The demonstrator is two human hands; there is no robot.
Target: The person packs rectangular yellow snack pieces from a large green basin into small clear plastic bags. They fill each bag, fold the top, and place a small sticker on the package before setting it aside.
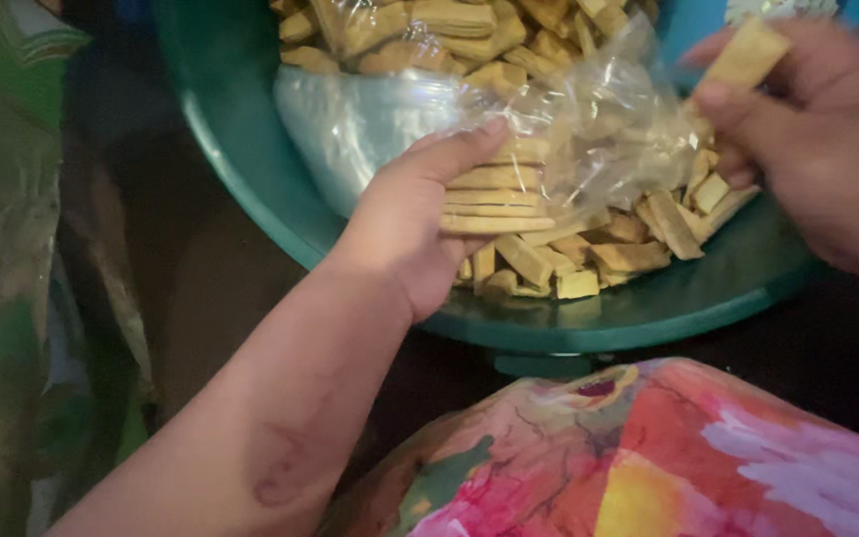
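Green plastic formed the wide basin (251, 169) that filled the upper half of the frame, and we found it heaped with flat tan biscuit pieces (628, 249), some loose along its lower right side, others already sealed in clear bags (420, 30) at the top. Our left hand (405, 224) reached in from the lower left, its grip closed on a neat stack of biscuits (494, 199) through the film of a clear plastic bag (569, 139); we judged the thumb lay across the top of the stack and the palm beneath so that the pieces stayed squared up inside the bag. Our right hand (817, 139), at the upper right, had its fingertips pinched together on a single biscuit (748, 55), held clear above the bag's crumpled open end, apparently so it could go in flat. We worked low over the basin, likely so that anything dropped fell among the loose pieces. At the bottom right lay a bright floral cloth (668, 457), and along the left edge hung a green patterned fabric (2, 249).
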